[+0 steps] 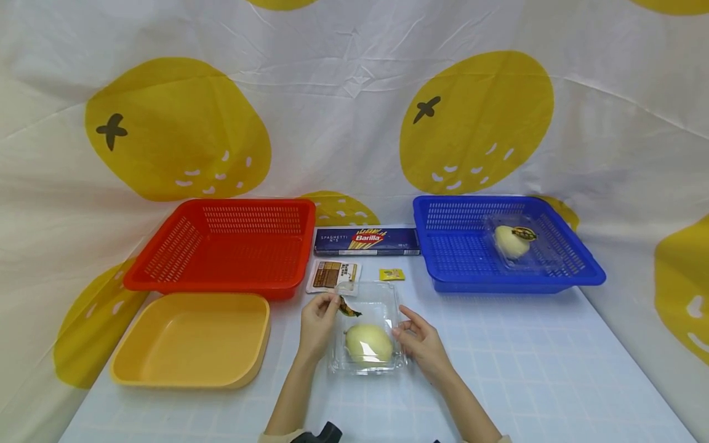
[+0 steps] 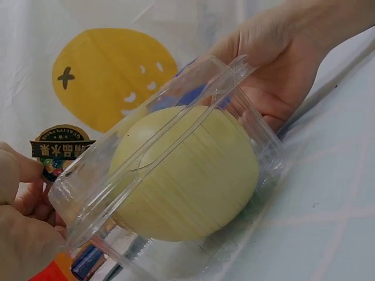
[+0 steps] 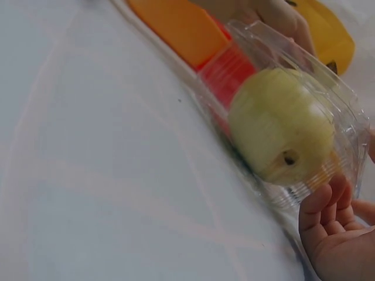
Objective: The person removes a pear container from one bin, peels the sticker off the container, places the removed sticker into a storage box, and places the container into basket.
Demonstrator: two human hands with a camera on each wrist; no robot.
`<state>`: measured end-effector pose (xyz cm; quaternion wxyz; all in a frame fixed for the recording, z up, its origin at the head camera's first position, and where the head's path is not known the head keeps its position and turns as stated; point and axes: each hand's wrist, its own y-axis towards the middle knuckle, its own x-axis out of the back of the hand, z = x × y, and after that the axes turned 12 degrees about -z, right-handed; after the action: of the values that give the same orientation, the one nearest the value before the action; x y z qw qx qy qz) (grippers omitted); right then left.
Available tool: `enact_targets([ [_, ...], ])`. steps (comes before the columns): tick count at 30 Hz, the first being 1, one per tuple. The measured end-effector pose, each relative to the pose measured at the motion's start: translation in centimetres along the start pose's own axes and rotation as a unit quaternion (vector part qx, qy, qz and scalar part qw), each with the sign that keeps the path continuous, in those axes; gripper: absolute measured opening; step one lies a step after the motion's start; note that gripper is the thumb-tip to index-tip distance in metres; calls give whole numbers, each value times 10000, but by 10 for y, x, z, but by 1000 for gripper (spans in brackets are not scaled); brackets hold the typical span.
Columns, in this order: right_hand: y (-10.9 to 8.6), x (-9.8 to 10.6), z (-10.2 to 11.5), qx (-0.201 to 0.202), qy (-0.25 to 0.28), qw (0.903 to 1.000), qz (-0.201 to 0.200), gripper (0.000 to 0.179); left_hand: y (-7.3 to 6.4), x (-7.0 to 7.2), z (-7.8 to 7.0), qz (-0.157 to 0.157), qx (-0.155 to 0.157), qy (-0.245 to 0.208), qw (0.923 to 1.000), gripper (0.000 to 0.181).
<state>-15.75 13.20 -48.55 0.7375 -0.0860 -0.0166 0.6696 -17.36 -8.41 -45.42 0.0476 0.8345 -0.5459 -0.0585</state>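
A clear plastic clamshell box (image 1: 382, 311) stands on the table in front of me, with a pale yellow round fruit (image 2: 184, 175) inside. In the right wrist view the fruit shows a dark pit at one end. My left hand (image 1: 318, 325) pinches a black and gold fruit sticker (image 2: 61, 149) between thumb and fingers at the box's left side. The sticker looks curled in the head view. My right hand (image 1: 422, 346) touches the box's right side with loosely bent fingers (image 3: 316, 205).
A red basket (image 1: 221, 286) and a yellow tub (image 1: 183, 381) stand left. Right is a blue basket (image 1: 515, 286) holding another boxed fruit (image 1: 509, 242). Behind the box lie a spaghetti box (image 1: 368, 241), a flat food packet (image 1: 332, 277) and a small yellow sachet (image 1: 392, 274).
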Motion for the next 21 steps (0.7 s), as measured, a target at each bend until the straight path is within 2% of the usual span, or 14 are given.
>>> enact_targets([
  [5, 0, 1, 1, 0, -43, 10000, 70, 62, -6, 13, -10, 126, 34, 140, 9998, 13],
  [9, 0, 2, 1, -16, -66, 9999, 107, 63, -13, 27, -25, 155, 27, 318, 9994, 14],
  [15, 0, 2, 1, -19, 9, 10000, 93, 62, -19, 53, -52, -196, 83, 671, 9975, 14],
  [18, -1, 2, 3, -13, 27, 9999, 132, 63, -20, 69, -62, -404, 55, 967, 9945, 15],
  [21, -1, 2, 3, -13, 0, 9999, 136, 63, -18, 87, -67, -675, -3, 1076, 9919, 15],
])
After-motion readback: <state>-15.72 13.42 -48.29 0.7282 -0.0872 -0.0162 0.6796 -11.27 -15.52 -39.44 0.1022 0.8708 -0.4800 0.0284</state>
